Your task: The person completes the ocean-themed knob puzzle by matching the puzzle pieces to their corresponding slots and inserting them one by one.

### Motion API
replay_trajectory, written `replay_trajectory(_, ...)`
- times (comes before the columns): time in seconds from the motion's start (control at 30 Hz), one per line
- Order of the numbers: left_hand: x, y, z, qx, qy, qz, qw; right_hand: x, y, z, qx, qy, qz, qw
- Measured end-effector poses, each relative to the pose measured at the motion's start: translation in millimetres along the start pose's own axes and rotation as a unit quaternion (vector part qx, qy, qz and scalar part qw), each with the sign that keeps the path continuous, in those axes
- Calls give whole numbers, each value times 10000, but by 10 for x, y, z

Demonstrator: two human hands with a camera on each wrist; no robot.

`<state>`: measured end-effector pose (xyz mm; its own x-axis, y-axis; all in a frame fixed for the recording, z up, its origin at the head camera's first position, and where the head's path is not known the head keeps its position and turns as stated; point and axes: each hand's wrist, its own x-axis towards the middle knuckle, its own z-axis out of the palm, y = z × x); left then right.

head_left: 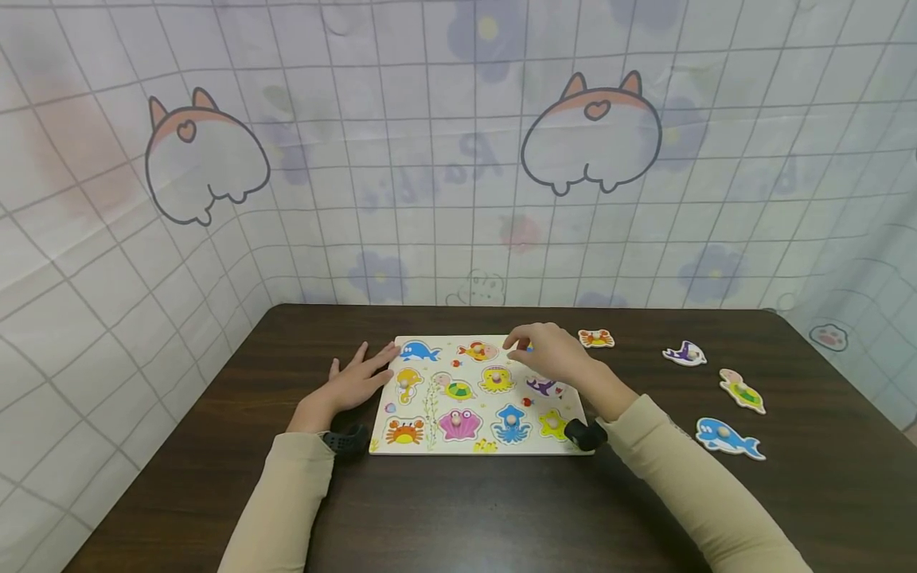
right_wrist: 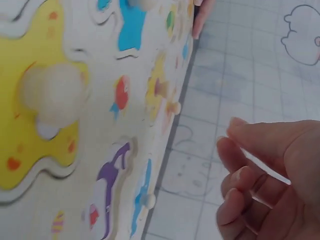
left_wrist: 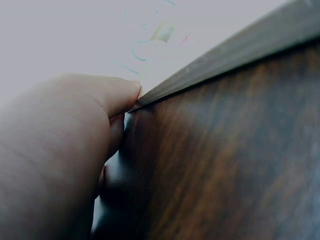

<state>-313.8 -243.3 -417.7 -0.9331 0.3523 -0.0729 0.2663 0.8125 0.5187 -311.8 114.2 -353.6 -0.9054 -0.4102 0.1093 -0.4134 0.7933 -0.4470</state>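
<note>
A wooden peg puzzle board (head_left: 444, 450) with sea animals lies on the table. My left hand (head_left: 351, 386) rests at its upper left edge, fingers spread; in the left wrist view the thumb (left_wrist: 120, 92) touches the board's edge. Over the upper right corner hovers my right hand (head_left: 552, 350), its fingers loosely bent. Nothing shows between thumb and fingertips in the right wrist view. Near that hand is a blue piece with a knob (right_wrist: 142, 200), mostly hidden in the head view. Knobbed pieces on the board include the octopus (head_left: 497, 380), squid (head_left: 511, 426), shell (head_left: 460, 425) and starfish (head_left: 553, 424).
Loose pieces lie right of the board: a crab (head_left: 596, 339), a purple-and-white sea animal (head_left: 684, 354), a turtle (head_left: 742, 391) and a blue whale (head_left: 729, 438). A patterned grid curtain (head_left: 458, 199) hangs behind the dark wooden table (head_left: 458, 517).
</note>
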Motion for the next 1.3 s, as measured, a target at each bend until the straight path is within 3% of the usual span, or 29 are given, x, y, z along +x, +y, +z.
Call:
replay_trajectory(0.27, 4, 6, 0, -22, 13, -19, 10000, -33, 206, -37, 532, 572, -14, 9969)
replay_trajectory(0.43, 3, 9, -6, -5, 18, -1, 10000, -3, 409, -111, 1166, 911, 122, 9889)
replay_trajectory(0.77, -4, 13, -4, -12, -22, -12, 10000, -9, 860, -149, 1781, 1341, 542, 9733)
replay_trajectory(1.0, 3, -3, 2, 0, -20, -4, 10000, -36, 1137, -153, 1855, 1316, 990, 9687)
replay_trajectory(1.13, 11, -13, 6, 6, -18, -2, 10000, -43, 1273, -180, 2075, 1243, 1397, 9602)
replay_trajectory(1.3, 4, -12, 5, 12, 6, 0, 10000, -22, 1391, -214, 2294, 933, 1713, 9536)
